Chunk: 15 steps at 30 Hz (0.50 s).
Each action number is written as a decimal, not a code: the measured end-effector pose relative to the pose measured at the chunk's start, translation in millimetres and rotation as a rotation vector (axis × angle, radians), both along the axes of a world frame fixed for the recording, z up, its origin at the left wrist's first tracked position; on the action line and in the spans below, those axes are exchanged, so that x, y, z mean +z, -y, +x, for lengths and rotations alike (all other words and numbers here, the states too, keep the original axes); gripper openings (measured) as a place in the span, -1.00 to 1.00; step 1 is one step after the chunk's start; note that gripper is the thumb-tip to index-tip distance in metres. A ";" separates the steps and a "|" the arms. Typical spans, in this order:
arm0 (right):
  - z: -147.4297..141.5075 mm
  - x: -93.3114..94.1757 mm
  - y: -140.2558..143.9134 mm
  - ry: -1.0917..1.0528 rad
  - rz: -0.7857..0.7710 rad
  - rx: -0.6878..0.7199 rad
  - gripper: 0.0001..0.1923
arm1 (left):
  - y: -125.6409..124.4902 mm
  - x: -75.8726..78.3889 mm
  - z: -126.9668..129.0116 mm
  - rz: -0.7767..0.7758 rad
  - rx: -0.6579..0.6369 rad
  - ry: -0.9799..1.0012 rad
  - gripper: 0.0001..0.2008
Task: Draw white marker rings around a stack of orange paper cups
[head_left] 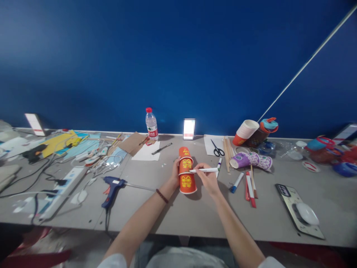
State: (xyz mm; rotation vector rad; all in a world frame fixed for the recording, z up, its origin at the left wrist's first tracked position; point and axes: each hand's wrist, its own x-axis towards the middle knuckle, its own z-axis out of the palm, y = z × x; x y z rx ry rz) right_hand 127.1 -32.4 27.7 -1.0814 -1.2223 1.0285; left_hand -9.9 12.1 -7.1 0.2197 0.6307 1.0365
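**Pen tip on a stack of red paper cups**

Three red paper cups (186, 171) printed with yellow characters stand nested upside down near the middle of the grey tabletop (195, 216). The left hand (176, 172) wraps around the stack's left side, fingers closed on it — a dark bead bracelet (162, 195) sits on that wrist. The right hand (208, 178) pinches a white marker pen (205, 170), held level, its tip touching the middle cup. Just right of the hands lie more markers (237, 182) and some wooden sticks (227, 152); purple paper cups (251, 160) lie on their sides beyond. A blue glue gun (113, 188) rests to the left, seemingly plugged into the white power strip (65, 190). A water bottle (151, 124) stands by the blue wall.
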 end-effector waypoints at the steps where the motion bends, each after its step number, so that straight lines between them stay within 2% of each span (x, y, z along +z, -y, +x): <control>1: -0.3 0.4 0.1 -0.003 0.000 -0.001 -0.81 | -0.2 -0.3 0.0 0.004 0.003 0.003 -0.61; 15: 2.6 0.5 -0.4 -0.023 -0.054 -0.023 -0.81 | -0.7 -0.6 -1.2 0.018 -0.031 0.006 -0.61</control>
